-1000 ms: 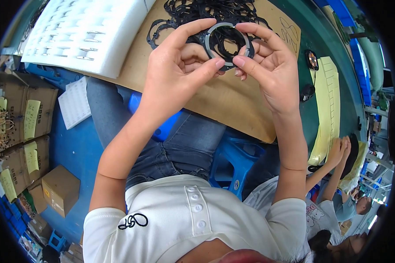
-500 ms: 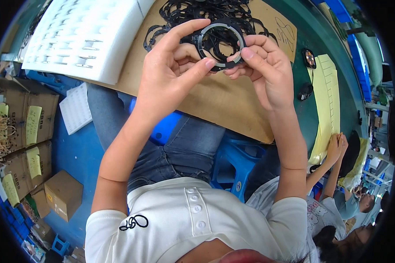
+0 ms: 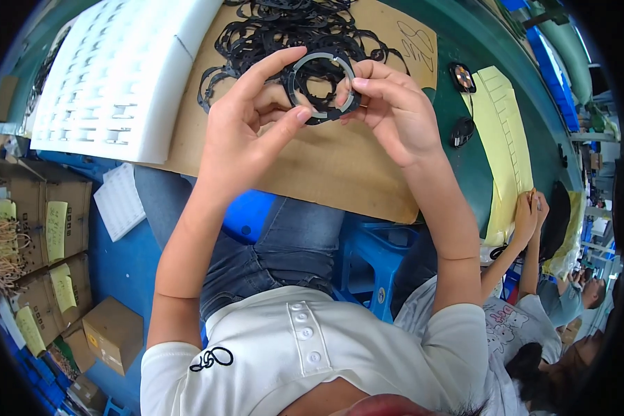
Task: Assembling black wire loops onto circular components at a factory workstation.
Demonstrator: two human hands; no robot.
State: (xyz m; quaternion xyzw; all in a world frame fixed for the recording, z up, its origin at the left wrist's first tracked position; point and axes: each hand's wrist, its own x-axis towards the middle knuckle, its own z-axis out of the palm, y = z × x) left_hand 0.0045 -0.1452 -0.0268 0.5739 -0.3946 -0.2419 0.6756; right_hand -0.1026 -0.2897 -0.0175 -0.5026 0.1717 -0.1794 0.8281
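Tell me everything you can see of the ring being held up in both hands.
The ring is a thin, flat black hoop with a grey-looking inner band, apparently plastic or rubber, and an open centre. It is held off the surface, its face turned toward the camera, above the brown cardboard sheet and just in front of the pile of black rings. The left hand pinches its left edge and the right hand its right edge. Finer detail is too small to tell.
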